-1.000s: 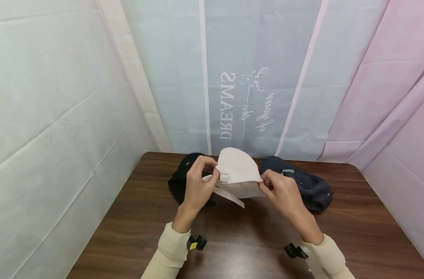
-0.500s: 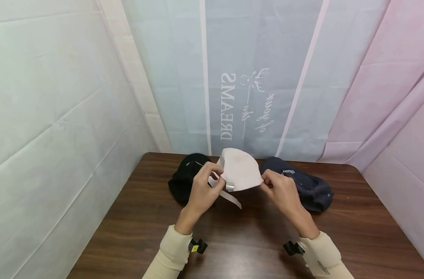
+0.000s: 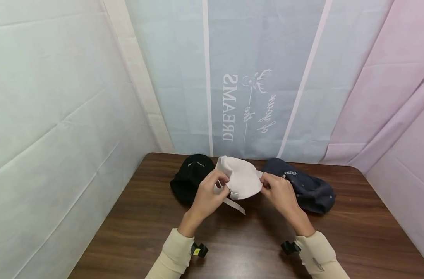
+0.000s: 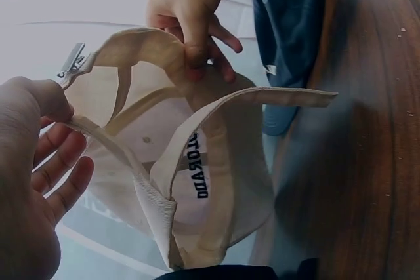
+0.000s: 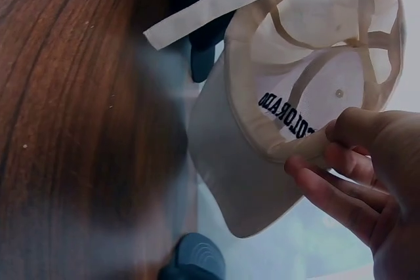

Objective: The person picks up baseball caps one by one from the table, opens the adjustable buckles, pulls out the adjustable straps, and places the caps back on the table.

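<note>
A white cap hangs above the table between both hands, its inside facing down toward the wrist cameras. My left hand pinches its rim at the back opening, beside a metal buckle. On the other side, my right hand grips the rim between thumb and fingers. A loose strap dangles from the cap with its end free. Dark lettering shows through inside the crown in the right wrist view. The brim also shows there, while the head view hides most of it.
A black cap lies on the table behind the left hand. Behind the right hand is a navy cap. The brown wooden table meets a printed cloth backdrop at the rear, with pale cloth walls at both sides.
The white cap has come down a little and tipped, so more of its crown's outside shows and less of its underside. Both hands keep their hold and have drawn slightly closer together.
</note>
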